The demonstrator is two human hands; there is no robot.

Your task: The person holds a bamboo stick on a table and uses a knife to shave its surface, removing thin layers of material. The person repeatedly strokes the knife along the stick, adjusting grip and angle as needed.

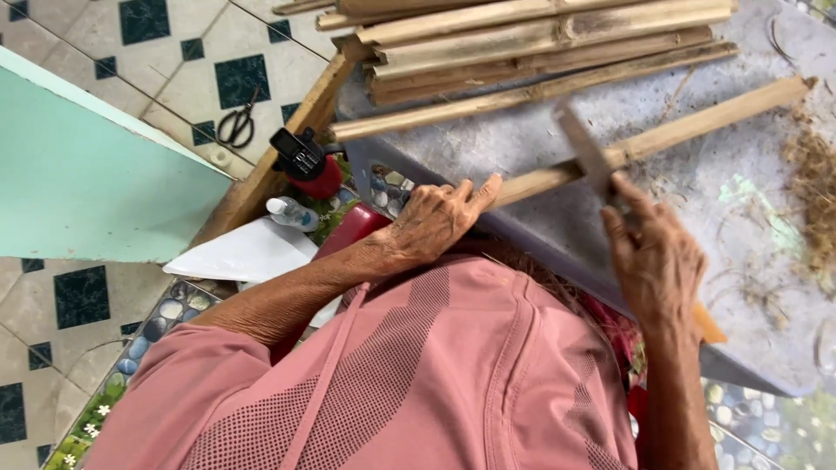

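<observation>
Far left: scissors [236,126] on tiled floor [187,52], red tool [306,163] and small bottle [292,212] by table edge. Left hand [438,218] pressed closed on near end of bamboo strip [662,137], pinning it to grey table [540,218]. Right hand [655,258] gripping blade [585,153], edge set across strip. Looks like mid-split/shaving; next stroke probably needs firm hold, fingers kept clear. More bamboo [540,43] stacked behind. No containers with visible contents.

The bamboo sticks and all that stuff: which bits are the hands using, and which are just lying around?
In use:
left hand
right hand
bamboo strip
blade
grey board

Lying about:
stacked bamboo
scissors
small bottle
dry fibres
</observation>
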